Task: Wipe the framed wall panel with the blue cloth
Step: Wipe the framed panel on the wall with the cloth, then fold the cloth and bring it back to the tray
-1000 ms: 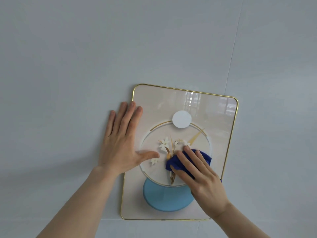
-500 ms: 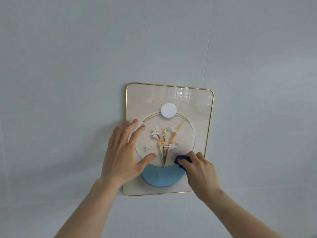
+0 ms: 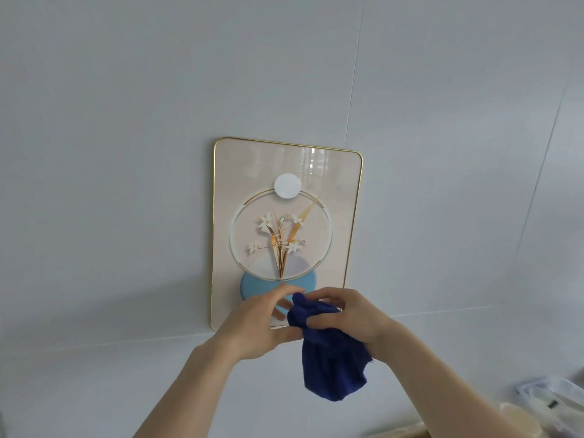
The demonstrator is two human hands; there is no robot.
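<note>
The framed wall panel (image 3: 286, 172) hangs on a pale wall, with a gold rim, a white disc, a flower picture and a blue half-disc at the bottom. Both hands are off the glass, in front of the panel's lower edge. My right hand (image 3: 357, 317) grips the bunched top of the dark blue cloth (image 3: 331, 358), which hangs down loosely below it. My left hand (image 3: 262, 324) touches the cloth's upper left part with thumb and fingers curled around it.
White tiled wall (image 3: 126, 153) surrounds the panel, with a grout line running below it. At the bottom right corner a clear plastic container (image 3: 556, 396) and a beige round object (image 3: 518, 420) stand on a surface.
Both hands have left the panel and drawn back and down. The cloth, pressed on the glass before, now hangs between my two hands. The view has pulled farther from the wall.
</note>
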